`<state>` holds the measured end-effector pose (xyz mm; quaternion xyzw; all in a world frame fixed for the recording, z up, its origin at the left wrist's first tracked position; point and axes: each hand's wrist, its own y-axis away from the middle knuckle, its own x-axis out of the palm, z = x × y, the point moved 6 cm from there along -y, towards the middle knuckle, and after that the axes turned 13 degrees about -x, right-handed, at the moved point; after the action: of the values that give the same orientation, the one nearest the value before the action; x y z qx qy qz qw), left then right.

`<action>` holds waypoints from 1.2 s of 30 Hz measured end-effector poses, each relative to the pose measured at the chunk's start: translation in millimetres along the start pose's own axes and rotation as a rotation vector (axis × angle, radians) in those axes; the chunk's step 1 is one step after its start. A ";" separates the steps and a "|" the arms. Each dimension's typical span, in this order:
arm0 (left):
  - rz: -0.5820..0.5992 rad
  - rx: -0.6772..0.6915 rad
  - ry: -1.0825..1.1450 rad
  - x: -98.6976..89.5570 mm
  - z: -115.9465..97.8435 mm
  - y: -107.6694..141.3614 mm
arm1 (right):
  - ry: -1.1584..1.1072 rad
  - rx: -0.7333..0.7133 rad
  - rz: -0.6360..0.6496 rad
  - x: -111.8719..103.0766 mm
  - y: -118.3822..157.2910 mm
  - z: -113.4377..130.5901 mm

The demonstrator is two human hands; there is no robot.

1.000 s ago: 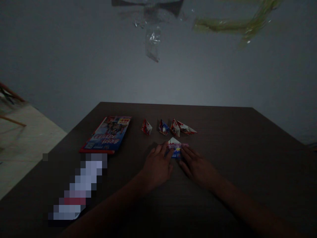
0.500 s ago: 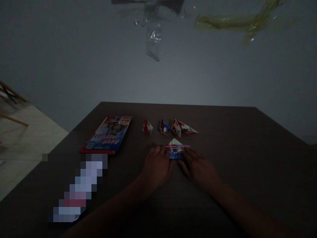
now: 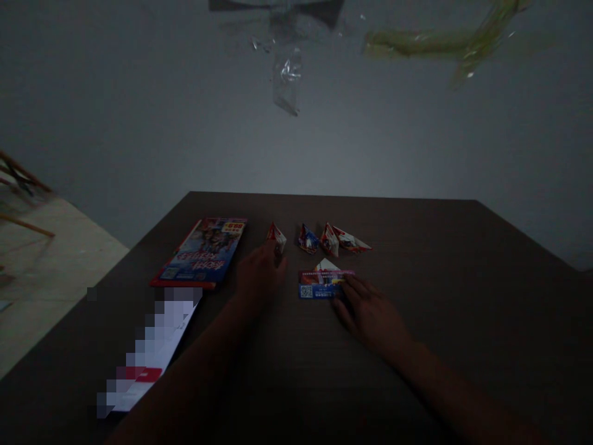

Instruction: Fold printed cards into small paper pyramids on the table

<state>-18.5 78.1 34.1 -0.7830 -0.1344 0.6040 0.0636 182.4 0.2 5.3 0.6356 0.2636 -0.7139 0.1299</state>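
Head view: folded paper strip (image 3: 319,287) laid flat on dark wood-grain table (image 3: 430,253), ahead of and between the hands, long axis left-right, pale triangular point facing the wall; right hand (image 3: 370,309) nearer, spread flat, fingertips rested on strip's right end, nothing gripped. Left hand (image 3: 262,272) placed off to the left, fingers loosely bent at red-white folded piece (image 3: 278,238); hold cannot be told. Strip glossy, printed, creased; pointed folded pieces (image 3: 329,240) stood beyond, booklet (image 3: 206,253) at left
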 end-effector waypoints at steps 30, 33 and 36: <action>0.039 0.081 0.013 9.2 -9.0 2.6 | -0.011 -0.010 -0.023 1.4 0.8 -1.1; 0.042 0.082 0.006 3.0 -13.1 7.8 | -0.013 -0.014 -0.027 0.9 0.4 -1.5; 0.053 0.143 0.035 -0.9 -22.6 17.4 | -0.015 -0.018 -0.042 0.9 0.5 -1.3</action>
<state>5.4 62.6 36.3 -0.7903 -0.0687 0.5996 0.1057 183.6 0.6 4.2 0.6234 0.2824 -0.7188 0.1223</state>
